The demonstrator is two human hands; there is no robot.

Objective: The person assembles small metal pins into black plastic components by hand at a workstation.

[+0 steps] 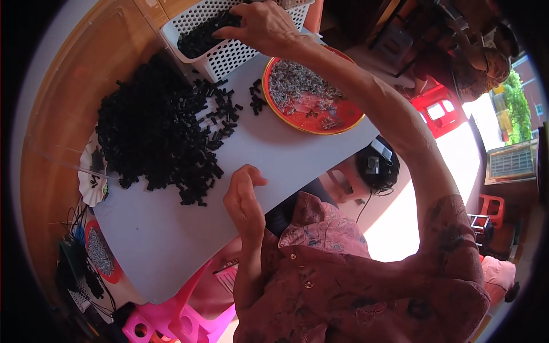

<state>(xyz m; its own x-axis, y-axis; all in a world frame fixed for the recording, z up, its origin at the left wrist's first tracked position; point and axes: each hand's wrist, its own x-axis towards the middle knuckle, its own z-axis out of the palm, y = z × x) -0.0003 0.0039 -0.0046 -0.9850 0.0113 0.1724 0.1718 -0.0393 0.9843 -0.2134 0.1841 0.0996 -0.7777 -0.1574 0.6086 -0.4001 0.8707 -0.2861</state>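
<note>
My right hand [264, 26] reaches into a white perforated plastic basket [231, 60] at the far edge of the table. Its thumb and forefinger are apart over small black cylindrical pieces [200, 37]; the other fingertips are partly hidden. Near the table's front edge, my left hand [245, 200] hovers with curled fingers; whatever they may hold is hidden. A large heap of black cylindrical pieces [154, 126] spreads left of centre. Beneath my right forearm, a red round tray [337, 123] with a gold rim holds many small silvery metal parts [297, 83].
The white tabletop [171, 246] carries all this. At left are a white scalloped dish [88, 186] and a red dish of small metal parts [100, 251]. Pink plastic stools [183, 317] stand below the table. Another person [480, 66] sits at upper right, near a red chair [440, 111].
</note>
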